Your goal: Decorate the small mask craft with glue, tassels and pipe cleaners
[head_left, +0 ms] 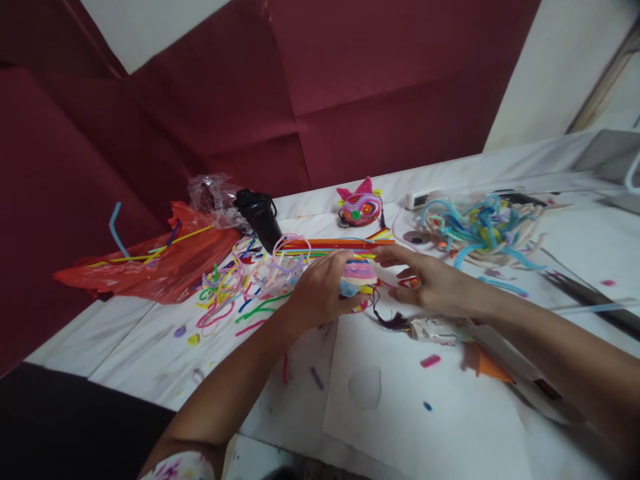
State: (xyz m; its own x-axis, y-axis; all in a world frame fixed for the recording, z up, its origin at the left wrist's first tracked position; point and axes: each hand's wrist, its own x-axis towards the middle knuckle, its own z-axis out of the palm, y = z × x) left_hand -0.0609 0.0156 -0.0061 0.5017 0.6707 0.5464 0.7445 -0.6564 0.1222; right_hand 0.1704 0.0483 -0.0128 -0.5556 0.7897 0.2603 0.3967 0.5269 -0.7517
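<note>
Head view: left hand (323, 290) has a firm hold on a small multicoloured craft piece (359, 272), thumb under, fingers over the top and near side. Piece is mid-table, over the far edge of a white paper sheet (400, 427); pink, blue and yellow show past the fingers. Can't tell whether it rests on anything.

Right hand (425, 283) is just right of the piece, fingers spread and curved toward it, wide grip, nothing visible in it. Contact with the piece: can't tell.

Dark tassel (393, 322) lies below the gap between the hands, its cord running up toward the piece. Grey-white tool with an orange part (493, 365) sits partly under the right forearm. Pink scrap (430, 361) and blue scrap (427, 405) on the paper.

Behind the hands: bundle of coloured sticks (340, 245), then a second craft piece with pink pointed ears (361, 207), upright. Black cup (263, 223) tilted, left of the bundle; red plastic bag (165, 263) further left. Blue and beige strands (493, 230) heaped far right, dark pointed tool (595, 303) nearer.
</note>
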